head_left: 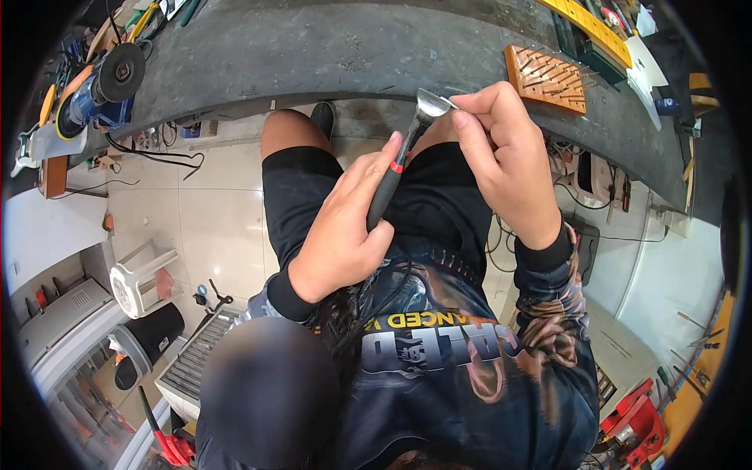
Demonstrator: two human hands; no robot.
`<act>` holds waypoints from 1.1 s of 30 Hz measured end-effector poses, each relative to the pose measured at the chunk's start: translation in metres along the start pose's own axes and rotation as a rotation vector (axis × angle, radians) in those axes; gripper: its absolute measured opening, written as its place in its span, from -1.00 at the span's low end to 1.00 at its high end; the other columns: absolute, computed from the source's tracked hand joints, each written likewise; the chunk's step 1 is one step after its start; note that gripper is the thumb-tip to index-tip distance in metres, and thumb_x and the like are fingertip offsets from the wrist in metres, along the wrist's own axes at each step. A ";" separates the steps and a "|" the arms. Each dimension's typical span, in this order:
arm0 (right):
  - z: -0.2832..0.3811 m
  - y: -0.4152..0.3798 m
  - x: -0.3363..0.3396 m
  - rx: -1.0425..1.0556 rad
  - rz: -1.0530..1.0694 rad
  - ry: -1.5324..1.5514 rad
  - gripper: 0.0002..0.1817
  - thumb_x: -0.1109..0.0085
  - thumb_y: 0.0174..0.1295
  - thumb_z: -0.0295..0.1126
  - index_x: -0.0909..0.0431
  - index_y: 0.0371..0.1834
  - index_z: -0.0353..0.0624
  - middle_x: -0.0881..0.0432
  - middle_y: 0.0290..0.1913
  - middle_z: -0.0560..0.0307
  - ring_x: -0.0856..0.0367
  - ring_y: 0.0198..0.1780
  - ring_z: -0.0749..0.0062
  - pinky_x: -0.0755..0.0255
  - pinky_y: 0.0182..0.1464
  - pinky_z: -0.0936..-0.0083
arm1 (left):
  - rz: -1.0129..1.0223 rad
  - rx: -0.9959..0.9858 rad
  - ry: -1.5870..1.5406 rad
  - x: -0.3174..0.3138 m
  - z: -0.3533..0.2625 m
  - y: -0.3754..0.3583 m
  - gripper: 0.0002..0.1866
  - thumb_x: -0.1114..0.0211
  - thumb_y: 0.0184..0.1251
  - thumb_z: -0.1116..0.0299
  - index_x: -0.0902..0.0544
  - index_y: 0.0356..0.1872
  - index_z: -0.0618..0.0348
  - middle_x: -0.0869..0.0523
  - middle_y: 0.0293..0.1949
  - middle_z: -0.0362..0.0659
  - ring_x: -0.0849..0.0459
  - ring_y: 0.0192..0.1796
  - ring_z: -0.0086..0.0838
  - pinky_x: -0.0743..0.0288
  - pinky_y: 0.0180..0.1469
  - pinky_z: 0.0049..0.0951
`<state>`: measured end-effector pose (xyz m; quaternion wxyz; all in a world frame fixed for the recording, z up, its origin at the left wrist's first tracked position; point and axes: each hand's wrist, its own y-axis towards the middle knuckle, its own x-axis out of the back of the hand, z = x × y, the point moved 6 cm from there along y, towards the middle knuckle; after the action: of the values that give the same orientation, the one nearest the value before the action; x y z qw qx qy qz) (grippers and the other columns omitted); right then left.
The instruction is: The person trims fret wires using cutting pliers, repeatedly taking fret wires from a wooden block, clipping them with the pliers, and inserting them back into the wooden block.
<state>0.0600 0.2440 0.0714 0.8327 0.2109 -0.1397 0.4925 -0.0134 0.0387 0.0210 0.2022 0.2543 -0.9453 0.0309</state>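
Observation:
My left hand (345,215) is closed along the black handle of a hand tool (385,190), which has red bands and a flared silver head. The tool slants up and to the right over my lap, its head close to the front edge of the dark workbench (329,59). At the right corner of that silver head, the thumb and forefinger of my right hand (509,153) are pinched together. What they grip is too small to make out. The other fingers of this hand are curled.
A wooden block (546,78) with rows of small metal bits stands on the bench at right. A blue angle grinder (106,90) sits at left, its cable hanging down. A yellow bar (591,30) lies farther back. Below left are a white stool (141,278) and a black bin (157,337).

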 end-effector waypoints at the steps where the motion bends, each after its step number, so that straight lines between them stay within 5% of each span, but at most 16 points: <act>1: 0.000 0.000 0.000 0.002 0.003 -0.007 -0.86 -0.37 0.69 -0.53 -0.59 0.11 -0.32 -0.92 -0.04 -0.07 -0.95 -0.09 0.27 -0.73 -0.04 0.35 | 0.001 0.009 -0.002 0.000 0.001 0.000 -0.01 -0.06 0.17 0.72 -0.37 0.82 0.40 -0.63 0.63 0.18 -0.60 0.67 0.05 -0.40 0.76 -0.09; 5: 0.000 0.001 0.000 -0.025 0.021 -0.023 -0.86 -0.37 0.68 -0.53 -0.59 0.10 -0.32 -0.92 -0.03 -0.08 -0.96 -0.08 0.27 -0.73 -0.05 0.36 | -0.020 -0.048 0.042 0.000 0.001 -0.001 0.09 -0.16 0.19 0.63 -0.28 0.93 0.18 -0.61 0.48 0.25 -0.64 0.51 0.25 -0.46 0.67 0.00; 7: -0.001 0.000 -0.001 -0.039 0.027 -0.029 -0.85 -0.38 0.67 -0.54 -0.59 0.09 -0.32 -0.91 -0.03 -0.09 -0.96 -0.07 0.26 -0.72 -0.05 0.35 | -0.014 -0.007 0.047 0.001 0.000 0.000 0.03 -0.05 0.18 0.72 -0.35 0.86 0.34 -0.66 0.52 0.14 -0.68 0.52 -0.02 -0.49 0.67 -0.15; 13: -0.003 0.001 -0.001 0.023 0.010 -0.047 -0.84 -0.39 0.64 -0.55 -0.56 0.06 -0.31 -0.92 0.00 -0.14 -0.97 -0.07 0.13 -0.73 -0.05 0.32 | -0.004 0.033 0.013 -0.001 0.003 0.000 0.07 -0.03 0.19 0.74 -0.31 0.91 0.25 -0.64 0.35 0.07 -0.73 0.22 -0.21 -0.65 0.42 -0.26; 19: -0.003 0.000 -0.003 0.045 0.010 -0.077 -0.84 -0.40 0.63 -0.55 -0.56 0.05 -0.29 -0.93 -0.01 -0.13 -0.95 -0.13 0.07 -0.72 -0.08 0.30 | 0.056 0.206 -0.138 -0.002 0.000 0.000 0.06 -0.04 0.22 0.74 -0.30 0.91 0.25 -0.64 0.27 0.00 -0.71 0.11 -0.32 -0.66 0.33 -0.31; 26: -0.003 0.003 0.000 0.064 0.013 -0.098 -0.85 -0.44 0.62 -0.50 -0.60 0.00 -0.24 -0.86 -0.22 -0.01 -0.85 -0.29 0.13 -0.63 -0.19 0.26 | -0.002 0.109 -0.198 -0.008 0.008 -0.006 -0.04 -0.12 0.44 0.73 -0.28 0.93 0.22 -0.61 0.17 -0.13 -0.62 0.09 -0.48 -0.62 0.23 -0.43; 28: 0.006 0.003 0.005 0.231 -0.065 -0.444 -0.79 -0.52 0.56 -0.38 -0.63 -0.15 -0.16 -0.76 -0.36 0.13 -0.76 -0.36 0.15 -0.50 -0.24 0.23 | -0.039 0.125 -0.257 -0.007 0.011 -0.007 -0.06 -0.15 0.53 0.70 -0.22 0.96 0.21 -0.58 0.14 -0.18 -0.57 0.10 -0.53 -0.60 0.20 -0.46; 33: 0.016 0.005 0.006 0.399 -0.061 -0.707 -0.68 -0.55 0.51 -0.36 -0.58 -0.34 -0.16 -0.63 -0.43 0.11 -0.61 -0.38 0.05 -0.42 -0.17 0.19 | -0.056 0.244 -0.342 -0.007 0.010 -0.009 -0.02 -0.13 0.50 0.72 -0.17 0.98 0.20 -0.54 0.11 -0.22 -0.54 0.07 -0.54 -0.59 0.18 -0.50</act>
<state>0.0583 0.2431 0.0890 0.6902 0.5288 -0.3130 0.3822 -0.0072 0.0329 0.0082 0.0075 0.3046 -0.9476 0.0959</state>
